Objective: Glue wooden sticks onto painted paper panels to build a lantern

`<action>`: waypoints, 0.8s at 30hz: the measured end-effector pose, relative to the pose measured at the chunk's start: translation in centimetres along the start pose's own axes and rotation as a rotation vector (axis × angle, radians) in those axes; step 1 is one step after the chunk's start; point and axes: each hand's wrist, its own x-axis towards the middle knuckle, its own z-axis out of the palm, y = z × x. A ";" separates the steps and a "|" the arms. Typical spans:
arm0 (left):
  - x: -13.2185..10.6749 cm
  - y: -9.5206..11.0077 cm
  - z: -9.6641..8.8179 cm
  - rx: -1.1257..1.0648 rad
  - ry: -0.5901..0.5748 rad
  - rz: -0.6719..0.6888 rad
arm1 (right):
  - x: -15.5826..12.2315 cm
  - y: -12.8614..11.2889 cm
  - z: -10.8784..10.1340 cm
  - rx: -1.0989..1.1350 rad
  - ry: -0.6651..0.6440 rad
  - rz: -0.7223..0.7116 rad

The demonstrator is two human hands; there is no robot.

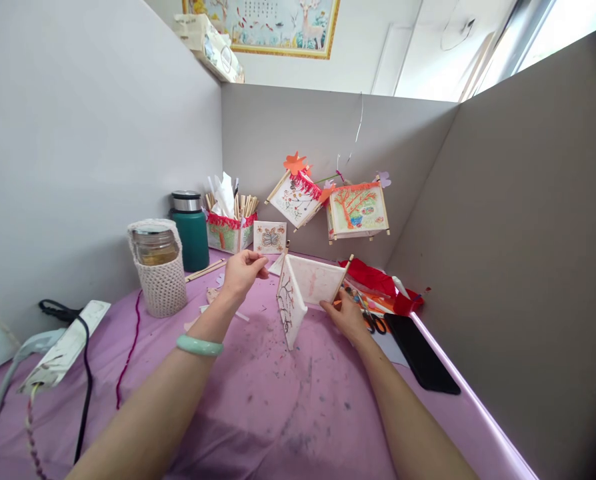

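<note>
My right hand point(347, 315) grips a half-folded paper lantern frame point(323, 280) at the lower right, by a stick on its edge. White panels joined at an angle make up the frame, with thin wooden sticks at its edges. Dark branches are drawn on the panel nearer my left side. My left hand point(248, 270), a pale green bangle on its wrist, is raised to the left of the frame, apart from it. Its thumb and fingers are pinched together; whatever may be between them is too small to make out.
Two decorated lanterns point(358, 210) hang behind. A jar in a knitted sleeve point(161, 280), a green bottle point(191, 237) and a stick holder point(228, 233) stand left. Scissors point(375, 323), red cloth point(373, 277) and a black phone point(422, 353) lie right. A power strip point(65, 347) sits left.
</note>
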 end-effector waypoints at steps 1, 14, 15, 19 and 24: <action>-0.2 -0.5 0.1 -0.026 -0.003 -0.013 | 0.0 0.0 0.0 -0.010 -0.010 -0.001; -2.1 -5.4 1.0 0.159 -0.093 -0.054 | 0.0 0.5 0.0 -0.021 -0.001 -0.045; -2.2 -5.4 1.0 0.169 -0.091 -0.049 | 0.0 0.5 0.0 -0.024 -0.002 -0.047; -2.4 -5.2 1.0 0.208 -0.080 -0.010 | 0.0 0.7 0.1 -0.035 -0.002 -0.048; -2.6 -5.1 1.0 0.287 -0.083 0.048 | 0.3 1.2 0.5 -0.059 0.025 -0.062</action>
